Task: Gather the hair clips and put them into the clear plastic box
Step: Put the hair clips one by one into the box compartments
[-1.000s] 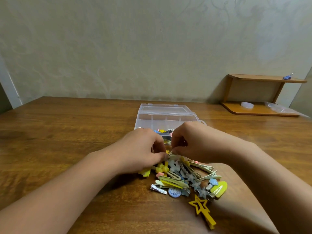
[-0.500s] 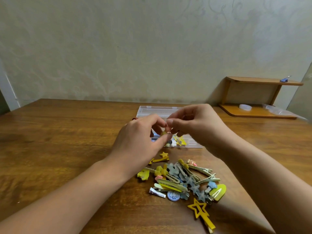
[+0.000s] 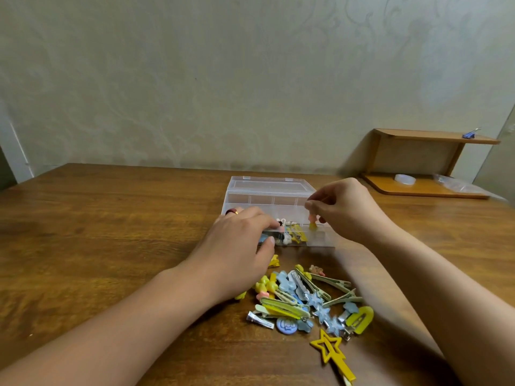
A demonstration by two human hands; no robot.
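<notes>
A right hand [image 3: 345, 210] pinches a small yellow clip [image 3: 312, 224] over the clear plastic box [image 3: 271, 190] mid-counter; the left hand [image 3: 237, 246], loosely open, steadies it. Best released low, inside a compartment.

yellow star clip [image 3: 331, 351], clear box [image 3: 271, 190] (brown table [image 3: 111, 218])

bare forearms, left hand [image 3: 237, 246] wearing ring [image 3: 232, 211]

One camera sat on the person's head. It looked forward and down at the wooden table [image 3: 111, 232], close to both arms, with the wall [image 3: 223, 79] behind.
</notes>
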